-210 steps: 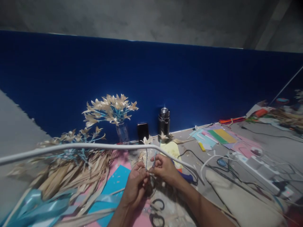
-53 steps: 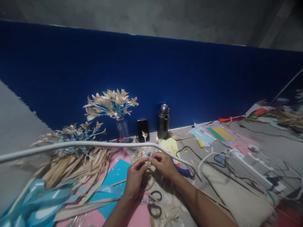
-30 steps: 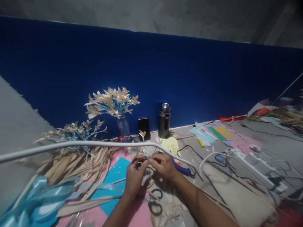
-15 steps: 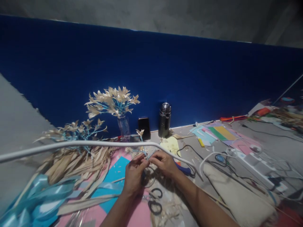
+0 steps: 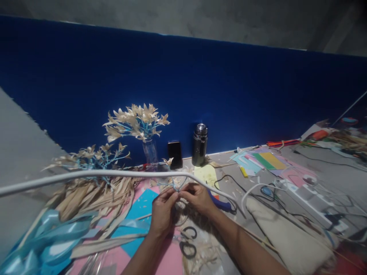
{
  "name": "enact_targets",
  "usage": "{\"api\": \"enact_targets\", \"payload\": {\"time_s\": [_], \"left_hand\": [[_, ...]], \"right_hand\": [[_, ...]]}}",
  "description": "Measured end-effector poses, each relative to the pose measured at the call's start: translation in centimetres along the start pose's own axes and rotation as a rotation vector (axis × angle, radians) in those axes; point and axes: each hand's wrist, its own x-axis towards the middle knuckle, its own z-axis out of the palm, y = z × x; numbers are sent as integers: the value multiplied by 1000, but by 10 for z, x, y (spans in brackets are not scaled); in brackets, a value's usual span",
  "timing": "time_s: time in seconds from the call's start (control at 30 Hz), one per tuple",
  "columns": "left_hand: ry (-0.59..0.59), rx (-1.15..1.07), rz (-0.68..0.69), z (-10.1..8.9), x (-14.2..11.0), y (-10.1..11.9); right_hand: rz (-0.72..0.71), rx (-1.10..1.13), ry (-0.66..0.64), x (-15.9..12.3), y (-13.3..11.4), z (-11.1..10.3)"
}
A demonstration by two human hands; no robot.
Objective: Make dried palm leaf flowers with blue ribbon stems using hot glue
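My left hand (image 5: 164, 212) and my right hand (image 5: 197, 198) meet at the middle of the work surface, fingertips pinched close together. Between them is the blue-wrapped stem (image 5: 175, 185) of a handmade flower, whose pale bloom (image 5: 168, 162) stands just above the white bar. The fingers partly cover the stem, and the exact grip point is hidden. Black-handled scissors (image 5: 189, 248) lie below, between my forearms, beside pale scraps. A blue-handled tool (image 5: 220, 204) rests just right of my right hand.
A white bar (image 5: 100, 173) crosses in front of the hands. Behind stand a clear vase (image 5: 150, 152) of pale flowers, a phone (image 5: 174, 154) and a thermos (image 5: 200, 147). Dried husk strips (image 5: 77, 198) and blue ribbon (image 5: 57, 233) lie left; a power strip (image 5: 309, 206) and cables lie right.
The flower's bloom has tilted left and dropped slightly. Both hands' fingertips have drawn a little closer together on the stem; the forearms hardly move.
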Motion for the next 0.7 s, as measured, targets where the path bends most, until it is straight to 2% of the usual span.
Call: {"api": "enact_targets", "payload": {"time_s": [0.17,0.33,0.5,0.7], "left_hand": [[-10,202,133,-2,-4,6],[-48,281,154,-3,-5,4],[-1,208,117,-1,-1,-2],[-41,216,128,-1,2,2]], "right_hand": [[8,-59,52,2,6,0],[29,-35,93,3,7,3],[24,-73,108,0,0,8],[37,-55,34,-1,-2,7]]}}
